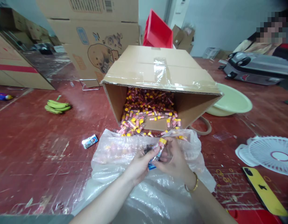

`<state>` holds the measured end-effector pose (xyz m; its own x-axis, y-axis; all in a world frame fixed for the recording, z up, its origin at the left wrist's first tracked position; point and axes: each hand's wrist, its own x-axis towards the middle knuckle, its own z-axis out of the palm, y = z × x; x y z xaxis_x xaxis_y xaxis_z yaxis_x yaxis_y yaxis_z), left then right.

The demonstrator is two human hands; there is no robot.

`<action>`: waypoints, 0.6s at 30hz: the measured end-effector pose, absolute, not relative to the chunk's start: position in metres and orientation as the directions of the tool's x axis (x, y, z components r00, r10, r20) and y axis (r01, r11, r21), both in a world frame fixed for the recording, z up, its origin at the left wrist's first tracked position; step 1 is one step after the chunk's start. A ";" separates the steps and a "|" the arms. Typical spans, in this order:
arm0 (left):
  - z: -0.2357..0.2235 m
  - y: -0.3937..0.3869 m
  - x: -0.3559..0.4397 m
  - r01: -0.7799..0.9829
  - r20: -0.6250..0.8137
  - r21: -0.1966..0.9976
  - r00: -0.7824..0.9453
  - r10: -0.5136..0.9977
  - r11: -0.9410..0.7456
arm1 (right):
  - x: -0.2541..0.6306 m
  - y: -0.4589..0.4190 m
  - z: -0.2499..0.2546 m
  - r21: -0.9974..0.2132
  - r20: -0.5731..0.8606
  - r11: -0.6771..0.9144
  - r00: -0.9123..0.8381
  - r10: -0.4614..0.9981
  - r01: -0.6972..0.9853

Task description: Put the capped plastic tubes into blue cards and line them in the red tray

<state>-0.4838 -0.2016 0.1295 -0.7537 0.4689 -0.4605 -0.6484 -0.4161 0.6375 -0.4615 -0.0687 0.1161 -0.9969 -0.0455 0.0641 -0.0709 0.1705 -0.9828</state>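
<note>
A small clear tube with a yellow cap (pixel 162 142) is held between my hands, above a translucent plastic sheet (pixel 144 189). My left hand (pixel 139 164) is closed, its thumb pressed along the tube. My right hand (pixel 176 160) curls around the tube from the other side, fingers closed near the cap. Beneath the tube, a small blue-and-dark packet (pixel 151 165) shows between the hands; its far part is hidden by fingers. Just beyond lies an open cardboard box (pixel 162 73) on its side, with many pink-filled, yellow-capped tubes (pixel 150 102) inside and spilling out.
Left on the red floor lie bananas (pixel 57 106) and a small packet (pixel 90 141). To the right are a pale green basin (pixel 232 101), a white fan grille (pixel 274 152) and a yellow phone (pixel 265 189). A person sits behind a grey suitcase (pixel 260 67). A red bin (pixel 158 31) stands behind the box.
</note>
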 end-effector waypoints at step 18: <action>0.132 -0.195 -0.481 -0.697 -0.480 0.542 -0.715 0.508 -0.469 | -0.453 -0.075 0.115 -0.977 0.083 0.196 -0.996 -0.020 -0.085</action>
<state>-0.4815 -0.1945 0.1322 -0.7151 0.5078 -0.4804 -0.6972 -0.4689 0.5422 -0.4531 -0.0750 0.1150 -0.9964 -0.0197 0.0830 -0.0853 0.1958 -0.9769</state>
